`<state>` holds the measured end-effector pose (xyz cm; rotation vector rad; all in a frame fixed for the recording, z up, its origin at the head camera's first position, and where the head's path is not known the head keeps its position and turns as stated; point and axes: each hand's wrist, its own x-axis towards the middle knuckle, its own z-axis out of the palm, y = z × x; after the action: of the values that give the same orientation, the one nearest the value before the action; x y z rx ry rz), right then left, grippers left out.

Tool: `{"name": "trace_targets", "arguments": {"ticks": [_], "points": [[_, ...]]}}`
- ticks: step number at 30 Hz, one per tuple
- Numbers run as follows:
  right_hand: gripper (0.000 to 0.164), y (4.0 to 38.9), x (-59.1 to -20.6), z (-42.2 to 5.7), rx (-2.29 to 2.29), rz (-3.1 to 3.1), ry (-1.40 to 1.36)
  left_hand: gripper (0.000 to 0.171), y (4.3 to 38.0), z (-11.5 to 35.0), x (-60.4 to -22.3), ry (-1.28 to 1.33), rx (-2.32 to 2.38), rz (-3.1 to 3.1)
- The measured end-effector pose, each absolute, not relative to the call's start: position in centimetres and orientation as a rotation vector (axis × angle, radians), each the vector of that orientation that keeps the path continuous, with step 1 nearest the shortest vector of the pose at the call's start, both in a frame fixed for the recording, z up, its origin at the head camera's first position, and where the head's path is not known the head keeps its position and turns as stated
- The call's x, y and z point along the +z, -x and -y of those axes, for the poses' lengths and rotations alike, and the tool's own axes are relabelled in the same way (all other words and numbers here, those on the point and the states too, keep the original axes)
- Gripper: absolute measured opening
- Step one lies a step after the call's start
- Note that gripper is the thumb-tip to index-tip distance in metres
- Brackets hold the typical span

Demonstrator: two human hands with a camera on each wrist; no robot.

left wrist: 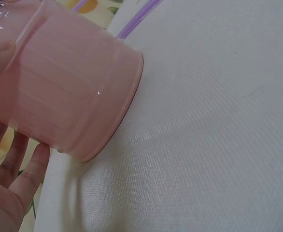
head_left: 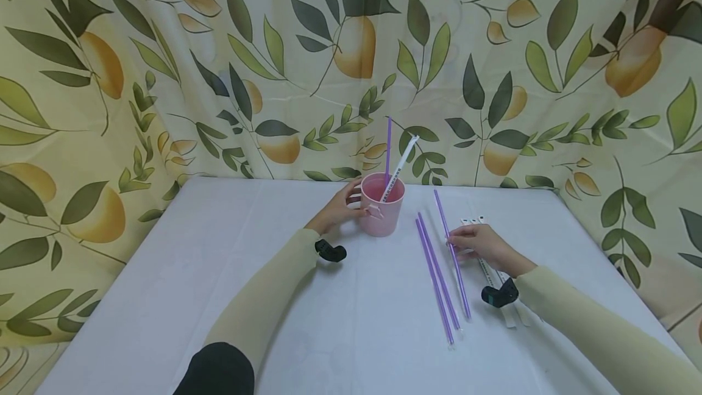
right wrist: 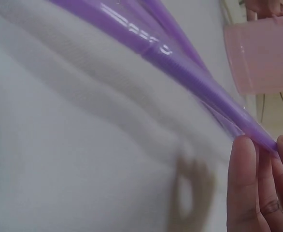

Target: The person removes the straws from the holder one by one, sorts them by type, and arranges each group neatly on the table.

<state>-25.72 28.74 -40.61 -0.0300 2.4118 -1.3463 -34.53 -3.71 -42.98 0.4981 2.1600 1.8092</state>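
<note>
A pink cup stands at the back middle of the table, holding a purple straw and a white paper-wrapped straw. My left hand grips it from the left, with the thumb on the near side and fingers behind. In the left wrist view, the thumb and fingers lie on either side of the cup. My right hand pinches another purple straw in a clear wrapper between thumb and fingers. The right wrist view shows this straw raised, its shadow falling on the table.
Two more purple straws lie side by side left of my right hand. Several white wrapped straws lie partly hidden beneath my right hand and wrist. A patterned curtain hangs behind the white table.
</note>
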Motion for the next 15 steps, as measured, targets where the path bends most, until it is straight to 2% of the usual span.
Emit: {"name": "trace_targets", "arguments": {"ticks": [15], "points": [[0.035, 25.1, -42.3, -28.8, -1.364, -2.304, -0.106, 0.085, 34.4, 3.8, -43.0, -0.53, 1.796, -2.175]]}}
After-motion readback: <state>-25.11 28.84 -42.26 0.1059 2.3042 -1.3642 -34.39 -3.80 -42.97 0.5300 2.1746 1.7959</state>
